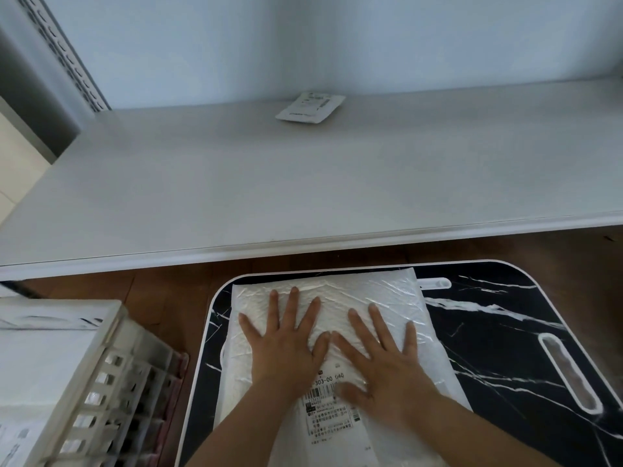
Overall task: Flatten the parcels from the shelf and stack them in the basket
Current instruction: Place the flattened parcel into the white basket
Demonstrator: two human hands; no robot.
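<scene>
A large white bubble-mailer parcel point(340, 291) with a printed label lies on a black marble-patterned table point(505, 332). My left hand point(286, 342) and my right hand point(384, 358) press flat on it side by side, fingers spread and straight. A small white parcel point(310, 107) lies far back on the white shelf point(303, 183). The white slatted basket point(111, 375) stands at the lower left with white parcels inside.
The shelf's front edge point(303, 246) runs across the view just beyond the table. Wooden floor point(168, 298) shows between shelf, basket and table. A perforated shelf upright point(67, 52) rises at the top left. The table has handle slots on its right side.
</scene>
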